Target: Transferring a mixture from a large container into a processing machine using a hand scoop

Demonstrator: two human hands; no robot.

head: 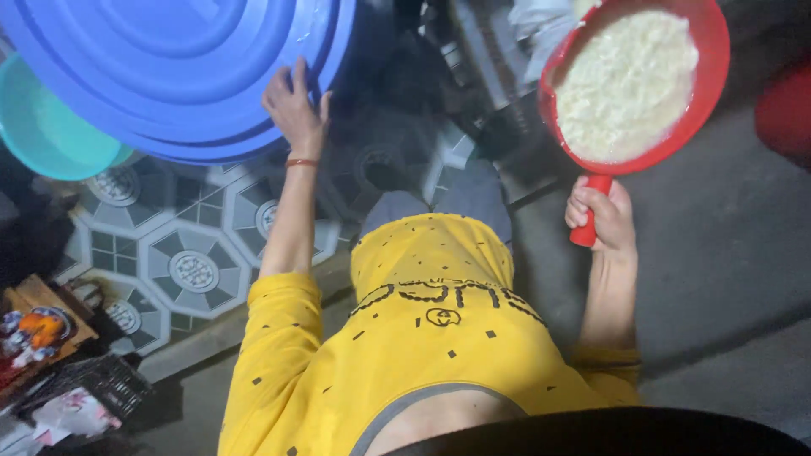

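Note:
My left hand (296, 110) grips the rim of a large round blue plastic lid (169, 67) held up at the top left. A thin red band circles that wrist. My right hand (601, 215) is closed around the short red handle of a red plastic scoop bowl (705, 93), raised at the top right. The bowl is filled nearly to the rim with a pale, lumpy, creamy-white mash (625, 80). My yellow shirt with small dark marks fills the lower middle of the view.
A teal plastic basin (42, 131) peeks out under the blue lid at the left. Patterned grey and white floor tiles (190, 253) lie below. A dark crate (106, 384) and colourful clutter sit at the bottom left. Grey concrete floor (726, 253) spreads to the right, with a red object (786, 110) at the edge.

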